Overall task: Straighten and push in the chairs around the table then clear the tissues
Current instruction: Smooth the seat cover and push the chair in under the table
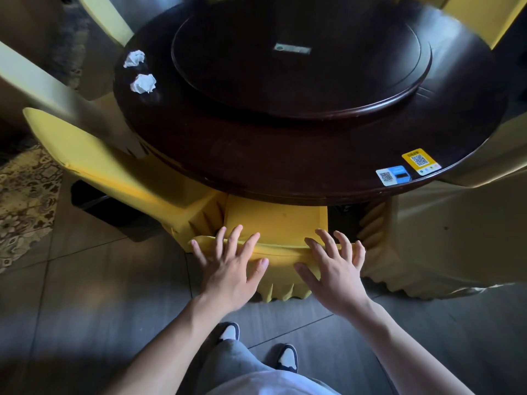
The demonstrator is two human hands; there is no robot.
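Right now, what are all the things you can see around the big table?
Table: one, dark brown, round, centre.
Turntable: one, dark brown, on the table's middle.
Tissues: two, white, crumpled, on the table's left edge.
QR stickers: two, one blue and white, one yellow, near the table's right edge.
Front chair: one, yellow cover, seat partly under the table.
Other chairs: several, yellow or pale covers, around the table.
Bin: one, black, on the floor at left.
Carpet: one, patterned, far left.
Shoes: two, dark and white.
Left hand: open, on the front chair's back.
Right hand: open, on the same back.
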